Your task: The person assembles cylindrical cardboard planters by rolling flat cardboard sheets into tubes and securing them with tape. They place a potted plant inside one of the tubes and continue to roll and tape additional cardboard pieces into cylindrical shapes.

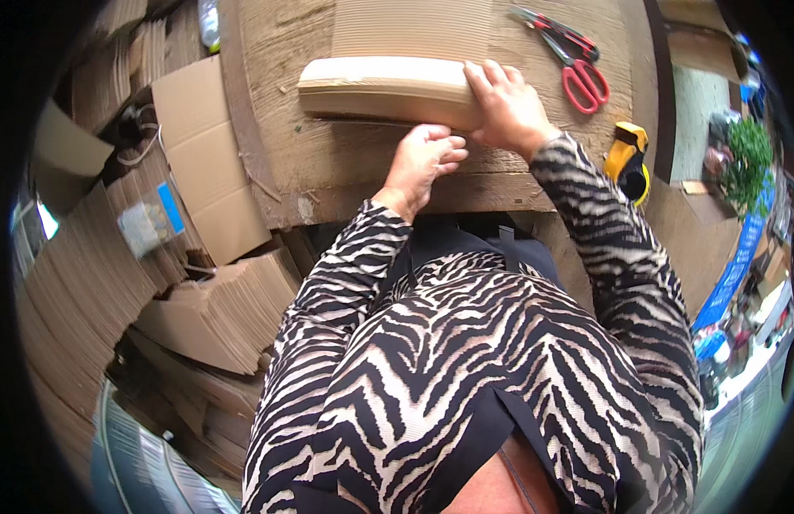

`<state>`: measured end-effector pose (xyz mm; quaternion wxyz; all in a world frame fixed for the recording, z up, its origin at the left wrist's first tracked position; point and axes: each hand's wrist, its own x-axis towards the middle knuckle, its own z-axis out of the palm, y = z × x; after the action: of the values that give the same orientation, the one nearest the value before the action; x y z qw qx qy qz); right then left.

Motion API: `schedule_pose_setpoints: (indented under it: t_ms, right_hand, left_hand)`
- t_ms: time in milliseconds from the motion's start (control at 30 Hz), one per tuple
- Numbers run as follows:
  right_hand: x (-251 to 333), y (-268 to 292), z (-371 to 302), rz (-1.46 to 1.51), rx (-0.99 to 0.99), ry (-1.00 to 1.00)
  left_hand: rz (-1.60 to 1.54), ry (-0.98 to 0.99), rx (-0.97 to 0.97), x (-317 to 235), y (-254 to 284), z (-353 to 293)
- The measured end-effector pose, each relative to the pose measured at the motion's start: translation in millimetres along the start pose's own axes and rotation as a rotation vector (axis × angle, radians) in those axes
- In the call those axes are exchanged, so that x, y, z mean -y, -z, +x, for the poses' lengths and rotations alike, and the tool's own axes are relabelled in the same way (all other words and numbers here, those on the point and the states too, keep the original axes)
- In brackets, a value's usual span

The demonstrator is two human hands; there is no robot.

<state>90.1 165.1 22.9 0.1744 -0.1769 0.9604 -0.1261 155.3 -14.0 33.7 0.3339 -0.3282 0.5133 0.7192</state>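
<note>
A long folded piece of corrugated cardboard (388, 90) lies crosswise on the wooden table, its pale top face catching the light. My right hand (508, 107) clasps its right end, fingers over the top; the thumb is hidden. Just in front of its near edge is my left hand (422, 163), palm turned inward and fingers loosely curled with gaps between them. Nothing shows in that hand, and whether its fingertips touch the cardboard is hard to see. Beyond the folded piece lies a flat sheet with fine ridges (411, 30).
Red-handled scissors (581, 81) lie at the table's far right, beside a red and black cutting tool (564, 36). A yellow and black tape measure (628, 158) sits near the right edge. Stacked cardboard (221, 304) crowds the left side. A green plant (746, 158) stands farther right.
</note>
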Motion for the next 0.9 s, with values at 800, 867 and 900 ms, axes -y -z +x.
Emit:
schedule_pose_setpoints:
  t_ms: [800, 867, 900]
  right_hand:
    - [-82, -25, 13, 0.68, -0.089, -0.062]
    - [-81, -24, 13, 0.671, -0.084, -0.068]
    - [-81, -24, 12, 0.668, -0.085, -0.07]
  left_hand:
    - [1.407, -1.486, 0.013, -53, 1, 80]
    - [1.395, -1.499, 0.067, -55, -1, 83]
    - [1.402, -1.514, 0.074, -55, -2, 83]
